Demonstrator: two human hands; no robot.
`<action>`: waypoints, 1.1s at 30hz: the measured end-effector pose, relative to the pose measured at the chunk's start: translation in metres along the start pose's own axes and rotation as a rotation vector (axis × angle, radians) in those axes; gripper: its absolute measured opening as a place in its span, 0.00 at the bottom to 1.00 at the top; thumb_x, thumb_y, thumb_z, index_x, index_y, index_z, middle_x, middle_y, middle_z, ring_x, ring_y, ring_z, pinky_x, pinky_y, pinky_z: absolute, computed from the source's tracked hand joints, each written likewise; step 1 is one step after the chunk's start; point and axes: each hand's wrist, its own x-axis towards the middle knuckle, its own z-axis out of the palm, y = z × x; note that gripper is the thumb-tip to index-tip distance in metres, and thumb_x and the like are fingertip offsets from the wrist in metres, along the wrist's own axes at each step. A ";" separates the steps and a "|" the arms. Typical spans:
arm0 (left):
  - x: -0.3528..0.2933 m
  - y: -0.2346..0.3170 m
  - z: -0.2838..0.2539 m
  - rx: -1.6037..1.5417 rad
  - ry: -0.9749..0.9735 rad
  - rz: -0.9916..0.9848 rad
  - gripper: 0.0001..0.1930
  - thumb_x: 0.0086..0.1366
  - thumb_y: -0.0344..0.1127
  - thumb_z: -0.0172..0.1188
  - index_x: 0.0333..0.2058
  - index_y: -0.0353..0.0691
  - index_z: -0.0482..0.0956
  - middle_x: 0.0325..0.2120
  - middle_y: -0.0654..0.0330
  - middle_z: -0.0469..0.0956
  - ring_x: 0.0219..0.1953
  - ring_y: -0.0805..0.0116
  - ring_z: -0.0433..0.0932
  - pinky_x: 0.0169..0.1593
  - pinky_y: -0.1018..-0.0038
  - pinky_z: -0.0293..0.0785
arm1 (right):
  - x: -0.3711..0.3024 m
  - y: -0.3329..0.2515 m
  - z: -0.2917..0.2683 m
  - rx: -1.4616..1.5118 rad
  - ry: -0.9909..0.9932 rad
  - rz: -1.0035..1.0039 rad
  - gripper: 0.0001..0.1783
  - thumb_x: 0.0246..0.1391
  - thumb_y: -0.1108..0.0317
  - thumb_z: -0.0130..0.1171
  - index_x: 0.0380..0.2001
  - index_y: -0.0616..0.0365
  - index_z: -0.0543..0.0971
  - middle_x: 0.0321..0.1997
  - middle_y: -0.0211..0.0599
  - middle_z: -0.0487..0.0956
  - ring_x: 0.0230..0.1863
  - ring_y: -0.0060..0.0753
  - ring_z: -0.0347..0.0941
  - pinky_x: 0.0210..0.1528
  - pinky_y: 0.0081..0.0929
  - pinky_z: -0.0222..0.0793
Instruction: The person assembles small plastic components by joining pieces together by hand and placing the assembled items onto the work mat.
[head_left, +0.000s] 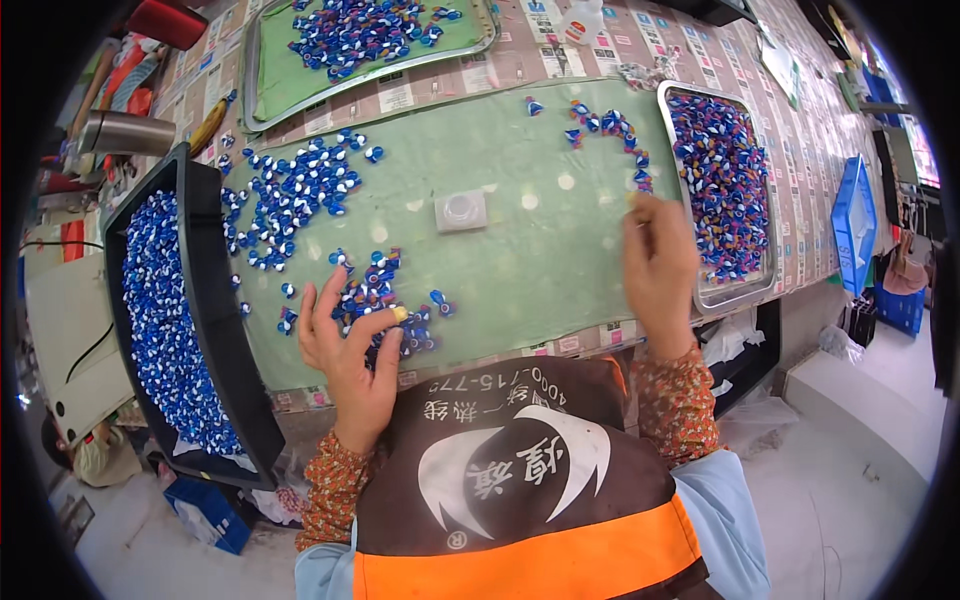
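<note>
My left hand [352, 345] hovers low over a pile of small shiny blue bead-like pieces [378, 283] with purple and orange tints, at the near left of the green mat [530, 275]. Its fingers are spread, with a yellow cover on one fingertip. My right hand [662, 262] is at the mat's right side, fingertips pinched together and slightly blurred. Whatever it holds, if anything, is hidden. Just beyond those fingertips, a curved line of similar pieces [612, 124] runs along the mat. A small white square block [461, 211] with a round top lies mid-mat.
At left stands a black bin [215, 290] full of blue-and-white pieces, with loose ones [300, 185] scattered beside it. A metal tray [768, 255] of mixed pieces sits at right. Another tray [400, 70] lies at the far left, near a steel cup [128, 133] and a white bottle [582, 20].
</note>
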 end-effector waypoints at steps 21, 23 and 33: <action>0.050 -0.063 -0.051 -0.217 0.310 -0.295 0.10 0.68 0.29 0.62 0.48 0.39 0.80 0.44 0.57 0.80 0.46 0.59 0.76 0.52 0.65 0.72 | 0.020 0.017 0.006 -0.057 -0.275 -0.104 0.09 0.60 0.77 0.64 0.43 0.64 0.77 0.35 0.40 0.76 0.30 0.31 0.72 0.35 0.28 0.70; 0.057 -0.062 -0.050 -0.108 0.308 -0.256 0.08 0.69 0.30 0.62 0.45 0.40 0.80 0.38 0.58 0.80 0.41 0.58 0.76 0.45 0.64 0.74 | 0.018 0.010 0.010 -0.070 -0.267 -0.188 0.10 0.60 0.77 0.64 0.44 0.64 0.77 0.36 0.40 0.76 0.30 0.31 0.73 0.35 0.28 0.71; 0.077 -0.065 -0.029 0.495 0.247 -0.092 0.06 0.66 0.36 0.66 0.39 0.45 0.80 0.35 0.62 0.78 0.40 0.56 0.75 0.44 0.60 0.70 | 0.011 0.005 0.012 -0.121 -0.263 -0.193 0.12 0.60 0.78 0.62 0.47 0.64 0.77 0.38 0.42 0.76 0.33 0.36 0.77 0.38 0.31 0.74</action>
